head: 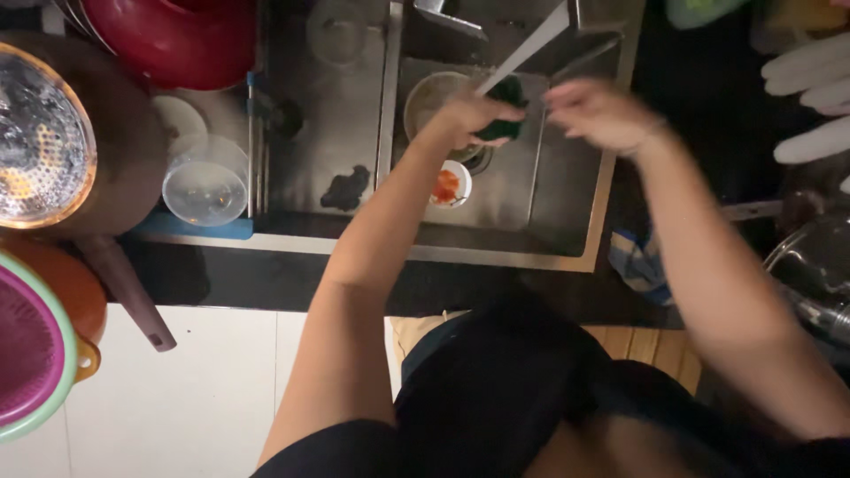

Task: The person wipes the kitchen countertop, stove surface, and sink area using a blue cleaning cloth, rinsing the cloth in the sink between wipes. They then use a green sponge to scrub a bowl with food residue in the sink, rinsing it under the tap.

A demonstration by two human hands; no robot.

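My left hand (469, 115) is over the steel sink (567, 226), shut on a dark green scouring sponge (506, 113). A long pale metal strip (527, 49) slants from the top of the sink down to that hand; whether it is a spout or a utensil I cannot tell. My right hand (602, 113) is blurred just to the right of the sponge, fingers pointing toward it, and its grip cannot be made out. Behind my left hand a metal bowl (429, 93) lies in the basin. Below it sits a small white dish (450, 186) with orange residue.
A dark rag (345, 188) lies on the drainboard. Clear plastic tubs (205, 190), a red bowl (177, 35) and a metal colander (35, 142) crowd the left. A pink strainer (27, 354) sits lower left. White gloves (810, 88), a glass bowl (815, 265) and a blue cloth (637, 261) are at the right.
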